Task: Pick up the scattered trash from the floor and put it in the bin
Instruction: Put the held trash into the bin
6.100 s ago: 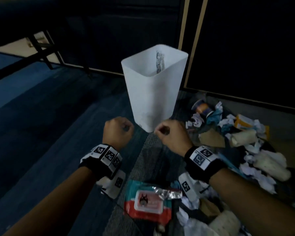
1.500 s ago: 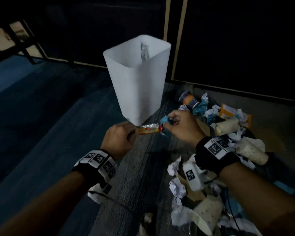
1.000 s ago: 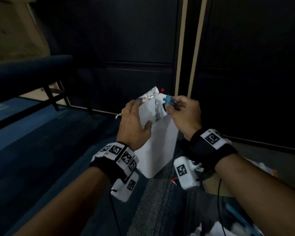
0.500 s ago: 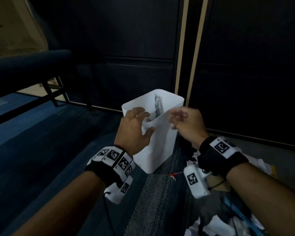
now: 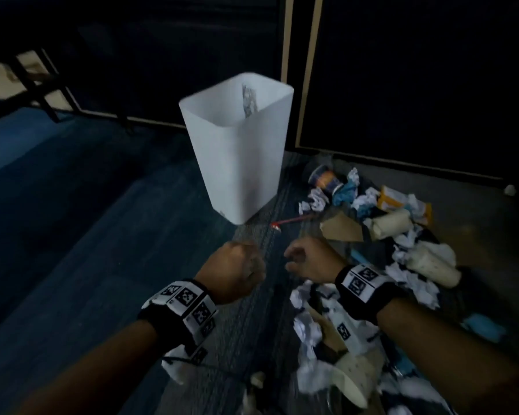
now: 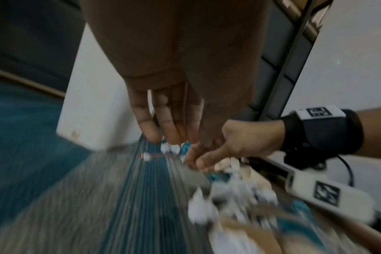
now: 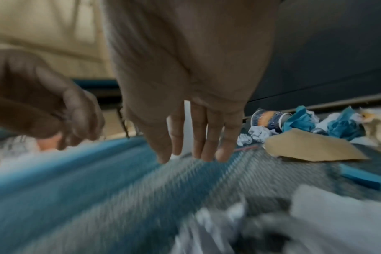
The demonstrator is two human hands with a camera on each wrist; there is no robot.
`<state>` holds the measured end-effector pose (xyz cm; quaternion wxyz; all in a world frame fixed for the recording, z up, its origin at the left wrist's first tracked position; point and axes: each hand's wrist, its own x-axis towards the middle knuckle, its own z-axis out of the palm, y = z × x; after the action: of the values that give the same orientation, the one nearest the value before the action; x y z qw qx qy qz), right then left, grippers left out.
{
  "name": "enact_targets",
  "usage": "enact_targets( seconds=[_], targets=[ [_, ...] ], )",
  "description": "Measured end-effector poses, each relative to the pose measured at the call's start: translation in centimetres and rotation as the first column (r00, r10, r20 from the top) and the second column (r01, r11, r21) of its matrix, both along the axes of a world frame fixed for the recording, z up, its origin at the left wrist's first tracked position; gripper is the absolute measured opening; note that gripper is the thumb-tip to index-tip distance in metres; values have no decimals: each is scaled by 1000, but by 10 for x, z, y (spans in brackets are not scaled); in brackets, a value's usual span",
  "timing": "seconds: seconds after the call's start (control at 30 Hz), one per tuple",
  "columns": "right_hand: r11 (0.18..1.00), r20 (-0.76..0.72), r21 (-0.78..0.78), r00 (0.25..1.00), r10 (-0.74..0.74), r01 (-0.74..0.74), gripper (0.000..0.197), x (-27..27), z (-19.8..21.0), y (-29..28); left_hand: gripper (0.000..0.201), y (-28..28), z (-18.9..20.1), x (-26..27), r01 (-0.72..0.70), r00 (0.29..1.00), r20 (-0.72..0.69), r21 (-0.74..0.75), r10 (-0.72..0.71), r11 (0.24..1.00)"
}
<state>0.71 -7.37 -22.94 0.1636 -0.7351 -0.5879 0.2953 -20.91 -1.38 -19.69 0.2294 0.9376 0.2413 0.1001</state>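
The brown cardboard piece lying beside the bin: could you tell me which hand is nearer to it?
Right. The right hand hangs just in front of the brown cardboard piece, while the left hand hangs farther off on its left.

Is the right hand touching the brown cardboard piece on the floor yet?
Apart. In the right wrist view the right hand hangs with straight fingers left of the cardboard, carpet visible between them.

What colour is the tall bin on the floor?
The bin is plain white. It shows best in the head view.
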Motion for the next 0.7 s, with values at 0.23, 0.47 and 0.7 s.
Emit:
enact_targets(
  seconds=[0.23,0.47,0.7],
  targets=[
    [970,192,-192,964,183,-146,34,-13,-36,-40,18,-53,-45,-16,-18,906,-413,-264,-96,964],
    [961,301,-192,920,252,-200,25,-23,-44,-50,50,-92,-74,-24,-52,711,-674,-336,-201,940],
    [972,306,-183,931,199,-147,26,-24,-50,-52,39,-110,-90,-27,-102,786,-607,-310,-114,945]
  ],
)
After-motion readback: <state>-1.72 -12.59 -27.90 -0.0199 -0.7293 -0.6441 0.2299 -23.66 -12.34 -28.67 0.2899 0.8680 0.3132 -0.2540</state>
